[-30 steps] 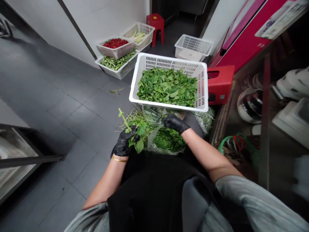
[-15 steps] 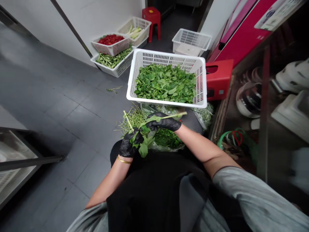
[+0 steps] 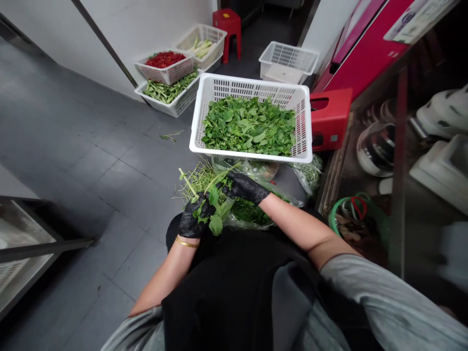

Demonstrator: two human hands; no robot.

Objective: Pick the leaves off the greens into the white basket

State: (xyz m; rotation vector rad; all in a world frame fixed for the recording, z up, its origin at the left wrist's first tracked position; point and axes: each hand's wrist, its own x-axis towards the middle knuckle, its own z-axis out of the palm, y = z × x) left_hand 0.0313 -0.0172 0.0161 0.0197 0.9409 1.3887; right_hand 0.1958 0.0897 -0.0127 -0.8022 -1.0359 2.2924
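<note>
My left hand, in a black glove with a gold bracelet at the wrist, grips a leafy green stem low over my lap. My right hand, also black-gloved, pinches the same sprig close to the left. Beneath both hands lies a heap of thin stripped stems on a clear plastic bag holding dark greens. Just beyond sits a white slotted basket filled with picked green leaves.
Farther off on the grey tile floor stand white baskets of red chilies and green beans, plus other white baskets and red stools. A shelf with white containers runs along the right.
My right hand has drawn back left toward my left hand, and the long stem no longer reaches out to the right. The view has shifted slightly.
</note>
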